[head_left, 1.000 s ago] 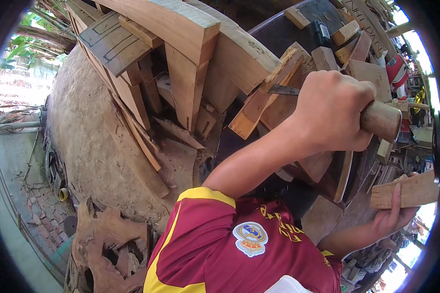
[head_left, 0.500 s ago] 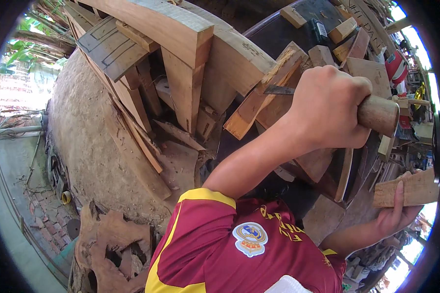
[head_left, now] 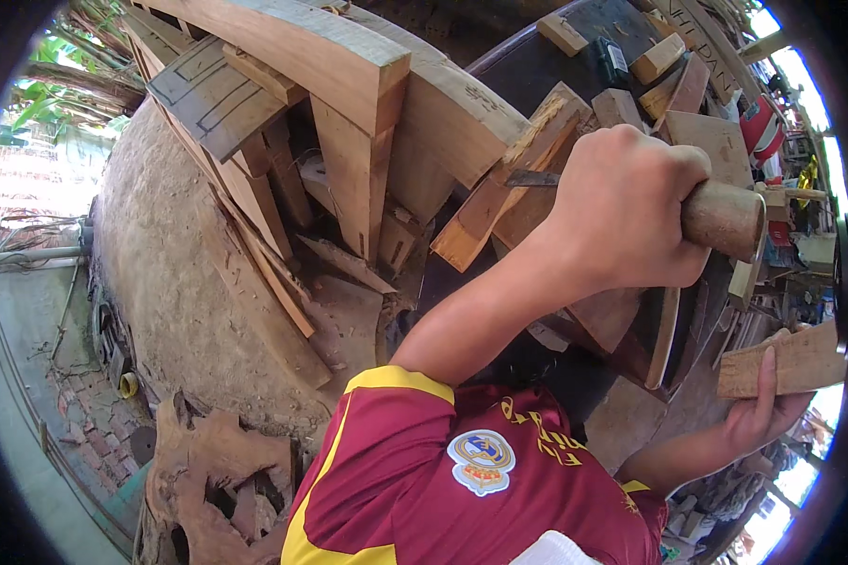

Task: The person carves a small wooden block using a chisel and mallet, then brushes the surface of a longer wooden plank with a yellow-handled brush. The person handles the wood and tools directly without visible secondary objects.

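While the left hand (head_left: 627, 212) is clamped on a chisel (head_left: 725, 222), the right hand (head_left: 756, 414) grips a plain wooden block (head_left: 784, 363) out at the right edge, well apart from it. Chisel: pale round wooden handle, dark flat blade pointing left. Blade tip overlaps a carved wood piece (head_left: 471, 231), just left of the left hand; contact, can't tell. That piece has bright orange cut faces, rougher brown elsewhere. Thick planed beams (head_left: 292, 42) stand to its left. Beyond, the dark bench (head_left: 523, 68) carries offcuts (head_left: 562, 35) and a small black labelled item (head_left: 616, 62). Far left, floor level: yellow open-ended cylinder (head_left: 128, 384), contents too small to read.
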